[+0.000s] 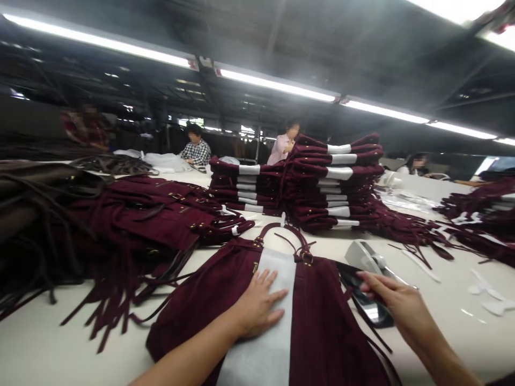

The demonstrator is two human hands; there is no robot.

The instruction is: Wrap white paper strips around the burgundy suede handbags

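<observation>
A maroon bag (317, 321) lies on the white table, its looped handle pointing away from me. Down its middle runs a white strip (277, 273). My left hand (262, 304) rests flat on the strip and the bag, fingers spread. To the right of the bag, my right hand (382, 289) pinches the end of a dark strap (348, 271) at the bag's upper right edge. Just behind that strap stands a grey and black tape dispenser (368, 257).
Folded maroon bags with white bands form tall stacks (338, 182) beyond the bag. More maroon bags (153, 214) with dangling straps are heaped at the left, beside dark straps (36, 214). White scraps (488, 292) lie at the right. Several people are in the background.
</observation>
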